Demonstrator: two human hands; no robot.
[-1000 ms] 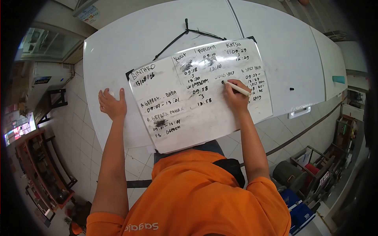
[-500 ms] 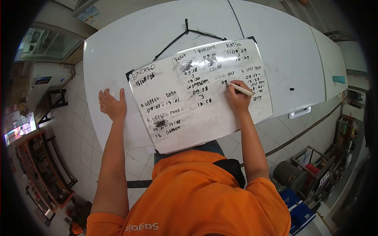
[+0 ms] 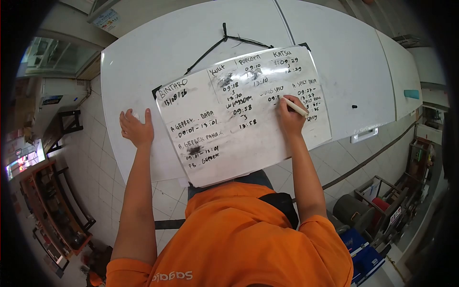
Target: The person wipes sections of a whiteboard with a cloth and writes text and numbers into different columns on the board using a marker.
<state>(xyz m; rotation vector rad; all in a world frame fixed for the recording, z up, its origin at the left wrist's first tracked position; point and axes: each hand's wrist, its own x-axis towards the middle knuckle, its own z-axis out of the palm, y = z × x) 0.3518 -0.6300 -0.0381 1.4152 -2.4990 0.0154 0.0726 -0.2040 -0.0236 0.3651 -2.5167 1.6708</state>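
My right hand (image 3: 292,118) is closed round a white marker (image 3: 299,109), its tip at the whiteboard (image 3: 267,148) under the handwritten "spicy" heading, beside the digits "09:". The framed board lies tilted on the white table, covered with black handwritten names and times and some smudges. My left hand (image 3: 137,129) rests on the table (image 3: 124,76) left of the board, fingers curled and thumb apart. Between them shows a small white thing (image 3: 136,116), too indistinct to name.
A black cord (image 3: 224,37) is tied to the board's top edge. A small black cap (image 3: 354,106) lies to the right on the table, and a teal cylinder (image 3: 411,94) farther right. Wooden shelving (image 3: 57,205) stands on the left, blue boxes (image 3: 361,258) at lower right.
My right hand has shifted slightly right with the marker, and another stroke shows after "09:". My left hand has stayed in place.
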